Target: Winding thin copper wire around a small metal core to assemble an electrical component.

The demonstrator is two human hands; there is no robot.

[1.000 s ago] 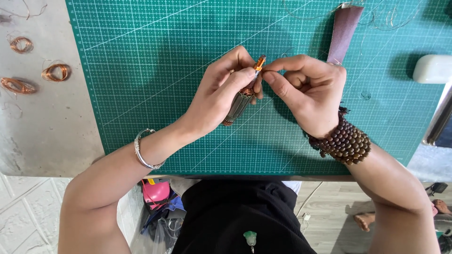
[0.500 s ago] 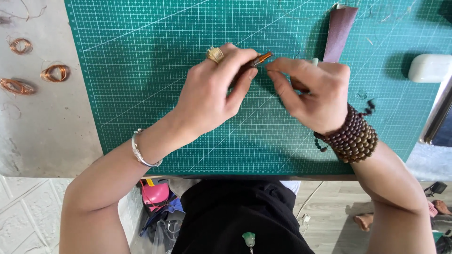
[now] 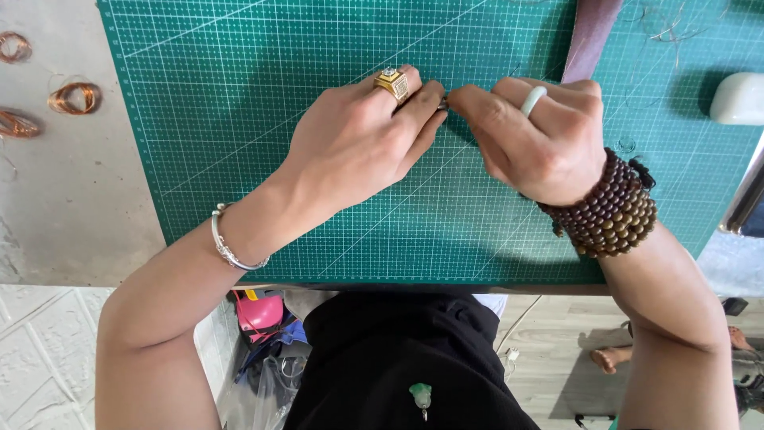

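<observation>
I see two hands over the green gridded cutting mat, which lies on the grey bench. Left hand with one gold ring and one silver wrist bangle; right hand with one pale jade-coloured ring and a stack of brown wooden bead bracelets, count of strands unclear. Both sets of fingers are curled in and pinched together where the hands meet, near mat centre-top; between them only a tiny dark bit of a small object shows, rest hidden by knuckles, so I can't tell what it is beyond that both hands pinch it. One dark brown leather strip lies on the mat just behind the right hand, running off the top edge. Three copper wire coils sit on the bench left of the mat, well apart from the hands. One white rounded object at the mat's right edge. Loose thin wire strands top right. No packages or labels I can make out; mat carries white grid lines only.
</observation>
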